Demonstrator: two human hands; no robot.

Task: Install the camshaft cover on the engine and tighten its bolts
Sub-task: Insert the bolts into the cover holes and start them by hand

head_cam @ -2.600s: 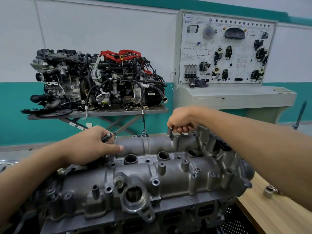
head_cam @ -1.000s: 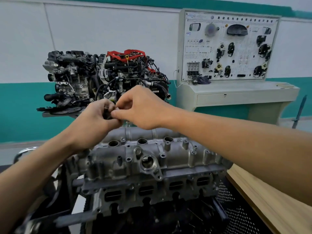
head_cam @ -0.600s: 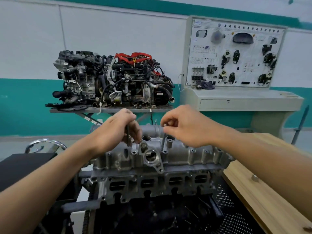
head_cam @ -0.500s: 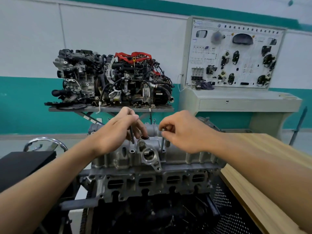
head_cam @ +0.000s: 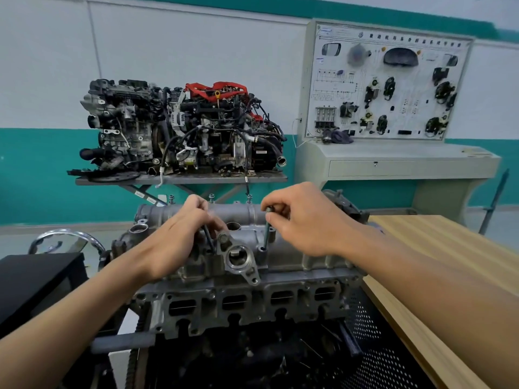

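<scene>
The grey cast camshaft cover (head_cam: 295,259) sits on top of the engine (head_cam: 252,307) in front of me. My right hand (head_cam: 303,220) pinches the head of a long dark bolt (head_cam: 266,231) that stands upright with its tip in a hole on the cover's near side. My left hand (head_cam: 179,240) holds another dark bolt (head_cam: 209,238), tilted, with its lower end at a hole left of the round flanged port (head_cam: 238,258). Three bolts (head_cam: 211,197) stand along the cover's far edge.
A wooden bench (head_cam: 438,265) runs along the right. A black box (head_cam: 31,279) and a chrome ring (head_cam: 67,240) lie to the left. Behind stand a second engine on a lift table (head_cam: 179,130) and a training panel console (head_cam: 390,108).
My hands parted after meeting above the cover. Each now holds a bolt, and both bolts have come down into holes on the near side. The view has pulled back.
</scene>
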